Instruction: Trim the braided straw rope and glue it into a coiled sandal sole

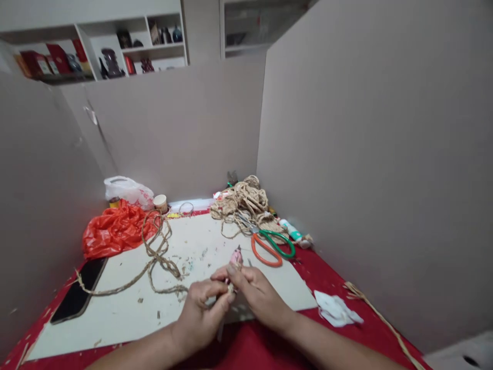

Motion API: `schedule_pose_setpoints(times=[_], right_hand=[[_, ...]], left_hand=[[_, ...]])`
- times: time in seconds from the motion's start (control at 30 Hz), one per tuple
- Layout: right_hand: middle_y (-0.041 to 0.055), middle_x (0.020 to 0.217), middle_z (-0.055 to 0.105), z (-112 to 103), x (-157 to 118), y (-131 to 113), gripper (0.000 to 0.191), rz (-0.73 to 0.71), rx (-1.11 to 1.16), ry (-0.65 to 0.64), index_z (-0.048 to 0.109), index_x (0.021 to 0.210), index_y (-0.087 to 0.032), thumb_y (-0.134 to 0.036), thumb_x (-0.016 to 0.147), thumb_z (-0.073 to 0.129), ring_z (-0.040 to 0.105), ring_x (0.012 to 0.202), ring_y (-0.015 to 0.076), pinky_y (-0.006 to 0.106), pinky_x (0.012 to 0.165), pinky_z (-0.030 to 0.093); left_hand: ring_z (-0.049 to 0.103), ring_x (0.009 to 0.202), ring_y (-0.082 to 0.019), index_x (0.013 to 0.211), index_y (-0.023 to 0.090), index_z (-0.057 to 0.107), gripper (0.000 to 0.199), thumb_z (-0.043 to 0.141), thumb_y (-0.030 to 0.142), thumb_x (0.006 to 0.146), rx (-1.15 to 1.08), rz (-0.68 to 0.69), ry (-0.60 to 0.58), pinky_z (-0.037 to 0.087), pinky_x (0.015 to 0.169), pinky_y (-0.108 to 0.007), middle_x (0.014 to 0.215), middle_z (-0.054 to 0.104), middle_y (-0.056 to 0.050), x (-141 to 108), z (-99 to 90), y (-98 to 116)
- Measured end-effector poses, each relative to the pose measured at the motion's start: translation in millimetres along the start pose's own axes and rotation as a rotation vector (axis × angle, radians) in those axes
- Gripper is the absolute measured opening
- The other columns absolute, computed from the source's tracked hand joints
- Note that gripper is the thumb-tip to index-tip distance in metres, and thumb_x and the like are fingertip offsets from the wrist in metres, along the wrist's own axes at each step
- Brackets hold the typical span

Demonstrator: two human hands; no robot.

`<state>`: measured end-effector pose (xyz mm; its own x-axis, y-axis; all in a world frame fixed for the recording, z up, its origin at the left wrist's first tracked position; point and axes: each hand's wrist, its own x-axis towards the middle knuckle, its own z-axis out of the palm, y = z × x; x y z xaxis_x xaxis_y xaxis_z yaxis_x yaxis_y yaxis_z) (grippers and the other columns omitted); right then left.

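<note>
Here, we hold the work centrally, low over the near edge of the pale board (115,329). Our right hand (262,298) grasps a small pink item (236,257) between thumb and fingers, its dark tip pointing away from us. Our left hand (202,308) pinches a pale piece (231,289) just below it between thumb and forefinger; we cannot tell whether the two are joined. A looped rope (156,255) lies on the board, one end running up to our left hand.

Beyond our right hand, we note scissors (256,232) with one orange and one green handle, their blades against the rope pile (246,198). Beside the pile lies a white-and-green tube (291,231); its print is too small for us to read. To the right, a crumpled tissue (337,309) rests on the red cloth (246,354).

On the left, we find a phone (79,293), screen dark, and a red bag (119,231). Behind them stand a white bag (129,192) bearing red print, illegible from here, and a paper cup (160,204). On the shelf above, we see red boxes (57,59) with pale labels, likewise unreadable.
</note>
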<state>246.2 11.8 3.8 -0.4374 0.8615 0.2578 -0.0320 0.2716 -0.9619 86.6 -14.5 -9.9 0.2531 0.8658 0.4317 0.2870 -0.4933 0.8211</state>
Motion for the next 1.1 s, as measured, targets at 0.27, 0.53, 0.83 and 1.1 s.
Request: schedule_pose_setpoints(times=[0.27, 0.53, 0.83, 1.1], right_hand=[[0.0101, 0.097, 0.073, -16, 6, 4, 0.057, 0.112, 0.192, 0.069, 0.076, 0.098, -0.016, -0.066, 0.088, 0.051, 0.066, 0.086, 0.0178, 0.028, 0.075, 0.051], [0.0106, 0.11, 0.068, -17, 1, 11, 0.078, 0.037, 0.422, -0.098, 0.058, 0.132, -0.018, -0.071, 0.076, 0.062, 0.066, 0.083, 0.0187, 0.034, 0.079, 0.052], [0.0055, 0.074, 0.073, -8, 0, 6, 0.045, -0.015, 0.142, 0.066, 0.077, 0.091, -0.017, -0.053, 0.093, 0.052, 0.068, 0.074, 0.0172, 0.03, 0.075, 0.053], [0.0116, 0.116, 0.067, -17, 1, 13, 0.077, 0.077, 0.397, -0.009, 0.05, 0.139, -0.023, -0.065, 0.077, 0.067, 0.065, 0.093, 0.0202, 0.031, 0.079, 0.054]], left_hand=[[0.051, 0.053, -0.01, 0.08, 0.014, 0.069, 0.037, 0.056, 0.048, 0.089, -0.351, -0.414, -0.26, 0.041, 0.058, -0.022, 0.059, 0.064, -0.001, 10, -6.7, 7], [0.051, 0.054, -0.009, 0.074, 0.015, 0.071, 0.036, 0.055, 0.042, 0.092, -0.334, -0.362, -0.216, 0.042, 0.058, -0.022, 0.06, 0.065, 0.0, 11, -6.5, 5], [0.049, 0.051, -0.008, 0.069, 0.013, 0.071, 0.033, 0.06, 0.037, 0.09, -0.322, -0.332, -0.156, 0.041, 0.053, -0.02, 0.058, 0.065, -0.001, 6, -4.9, 3], [0.054, 0.055, -0.009, 0.085, 0.015, 0.072, 0.026, 0.057, 0.035, 0.091, -0.26, -0.27, -0.036, 0.043, 0.056, -0.019, 0.062, 0.065, 0.001, 12, -9.2, 8]])
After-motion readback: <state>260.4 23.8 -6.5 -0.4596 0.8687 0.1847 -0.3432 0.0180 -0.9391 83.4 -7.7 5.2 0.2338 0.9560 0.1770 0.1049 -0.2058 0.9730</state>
